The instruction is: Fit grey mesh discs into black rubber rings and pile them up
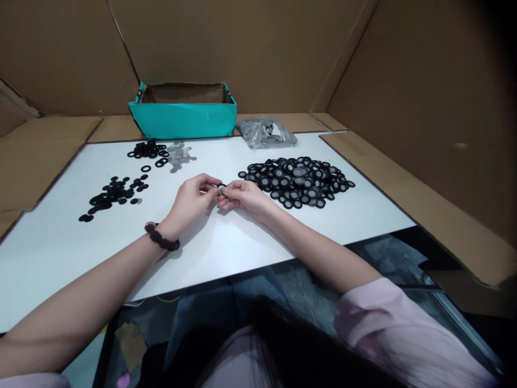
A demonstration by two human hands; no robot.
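My left hand point(196, 195) and my right hand point(242, 195) meet over the white table, fingers pinched together. Between their fingertips is a small black ring with a grey disc point(221, 188), partly covered by the fingers. To the right of my right hand lies a large heap of black rings with grey centres point(299, 180). Left of my left hand is a scattered pile of black discs point(115, 193). Farther back are loose black rings point(147, 150) beside a small pile of translucent grey discs point(180, 155).
A turquoise box point(183, 121) stands at the back, against the cardboard wall point(250, 54). Beside it lies a clear plastic bag point(266, 133) with grey contents. Cardboard panels point(424, 194) border the white tabletop point(194, 264). Below its front edge, plastic bags point(311, 296) show.
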